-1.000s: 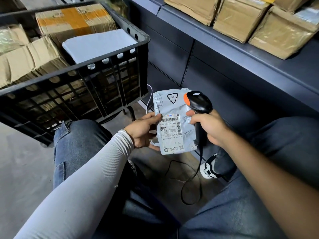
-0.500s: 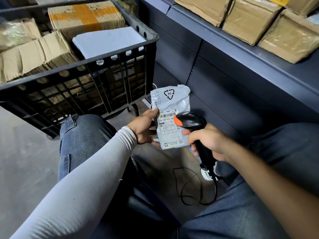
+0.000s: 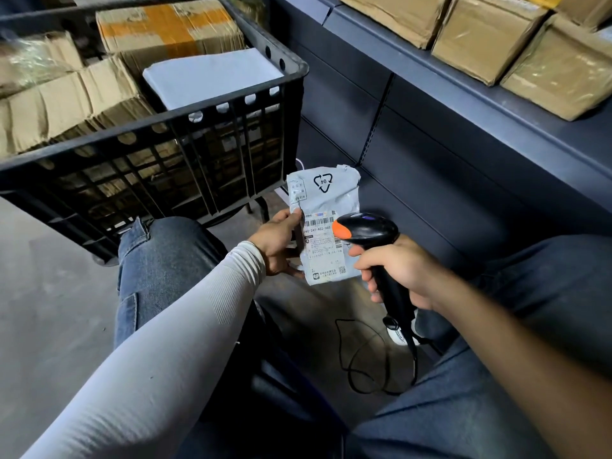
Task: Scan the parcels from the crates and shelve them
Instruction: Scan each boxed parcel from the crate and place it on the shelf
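left hand (image 3: 276, 246) holding grey parcel (image 3: 326, 207); right hand (image 3: 397, 270) gripping scanner (image 3: 367, 230)

Scanner (image 3: 366, 230) head covers the parcel (image 3: 326, 223) label's right edge; shelf boxes (image 3: 559, 67) are cropped upper right, crate (image 3: 155, 150) contents blur upper left.

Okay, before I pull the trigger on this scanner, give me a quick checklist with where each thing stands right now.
1. Grey mailer bag held by left hand: ok.
2. Barcode label facing up, uncovered: ok.
3. Scanner gripped by right hand: ok.
4. Scanner's orange nose aimed at the label: ok.
5. Scan already registered: cannot tell.
6. Shelf has bare space beside the boxes: ok.
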